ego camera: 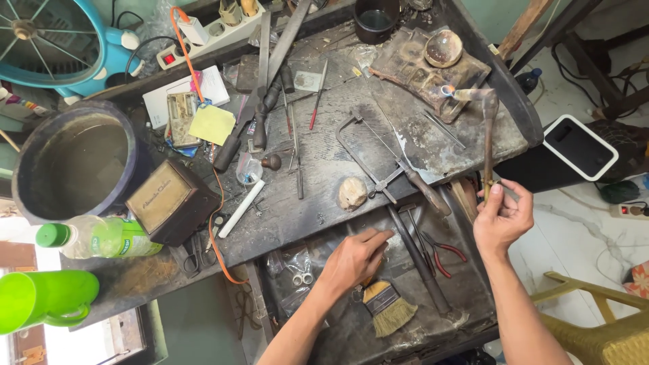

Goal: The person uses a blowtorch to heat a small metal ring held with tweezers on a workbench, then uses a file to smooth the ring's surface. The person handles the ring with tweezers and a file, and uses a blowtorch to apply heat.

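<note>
Cluttered and blackened, the wooden desk (318, 196) fills most of the view, with a white tiled floor (574, 230) to the right and a yellow chair (602, 324) at the lower right corner. On the desk lie a saw frame (372, 152), several files (270, 74), a pale stone-like lump (351, 193), a white stick (241, 208), a small brown box (169, 199), a dark bucket (74, 159), a green-capped bottle (101, 238) and a white power strip (209, 34). The right hand (501, 217) is closed around the lower end of a thin torch (488, 145), which stands nearly upright above the desk's right edge; its tip shows a small flame over a scorched block (422, 71) that carries a shallow dish (443, 49). The left hand (355, 258) rests in an open drawer (466, 297) below the desk, fingers curled together with the tips on the drawer's contents; whether it grips anything cannot be told. Just beside it lie a brush (389, 307), red-handled pliers (443, 251) and a hammer (422, 267).
</note>
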